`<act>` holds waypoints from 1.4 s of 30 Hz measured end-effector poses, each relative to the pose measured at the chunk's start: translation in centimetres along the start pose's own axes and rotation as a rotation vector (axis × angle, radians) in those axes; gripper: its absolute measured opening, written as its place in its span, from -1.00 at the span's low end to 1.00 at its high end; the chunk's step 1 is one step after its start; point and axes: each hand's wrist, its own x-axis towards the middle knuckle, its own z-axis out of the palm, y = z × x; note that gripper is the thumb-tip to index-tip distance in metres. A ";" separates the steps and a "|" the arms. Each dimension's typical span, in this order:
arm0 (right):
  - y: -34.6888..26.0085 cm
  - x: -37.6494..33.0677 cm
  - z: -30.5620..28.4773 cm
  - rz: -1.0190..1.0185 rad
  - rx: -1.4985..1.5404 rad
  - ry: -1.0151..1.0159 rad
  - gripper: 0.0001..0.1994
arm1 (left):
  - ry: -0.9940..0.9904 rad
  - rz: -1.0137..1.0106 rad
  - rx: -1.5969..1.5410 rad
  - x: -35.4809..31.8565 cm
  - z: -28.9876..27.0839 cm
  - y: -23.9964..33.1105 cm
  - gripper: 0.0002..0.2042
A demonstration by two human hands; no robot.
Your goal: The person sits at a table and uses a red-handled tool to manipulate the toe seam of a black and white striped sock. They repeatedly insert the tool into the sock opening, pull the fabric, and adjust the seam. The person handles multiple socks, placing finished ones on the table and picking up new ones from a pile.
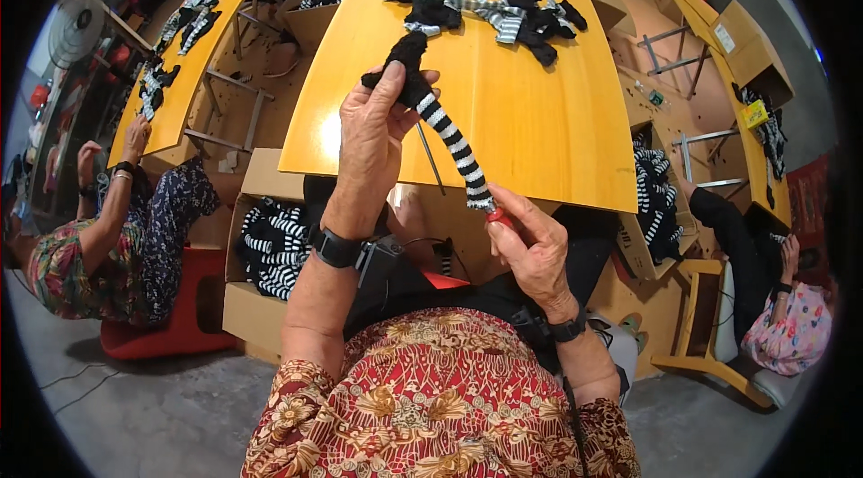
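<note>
A black plush piece (412,56) with a long striped black-and-white knitted limb (449,138) stretches between my two hands above the table's near edge. My left hand (376,123) is closed round the black plush end, thumb on top. My right hand (532,244) pinches the limb's far end, where a small red item (500,217) shows between the fingers; its kind is hidden. A thin dark rod (430,154) slants down beside the limb; where its upper end goes I cannot tell. On the table beyond lie black plush pieces with grey-striped cloth (436,2) and another (539,24).
A yellow table (360,132) stands before me. Cardboard boxes of striped pieces flank me, one on the left (247,312), one on the right (634,240). Co-workers sit at side tables, left (90,253) and right (791,325). A wooden chair (692,334) stands nearby.
</note>
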 end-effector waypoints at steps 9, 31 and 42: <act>0.0 0.5 3.4 0.058 0.357 0.138 -0.57 | 0.096 0.039 -0.032 -0.8 2.9 -3.1 -0.77; -1.1 1.8 2.1 -0.077 -0.106 0.104 -0.65 | -0.065 0.143 0.650 0.8 -1.3 -0.2 -0.87; -1.9 1.7 -0.3 -0.174 -0.162 -0.006 -0.61 | 0.012 0.128 0.243 2.5 -0.5 2.0 -0.85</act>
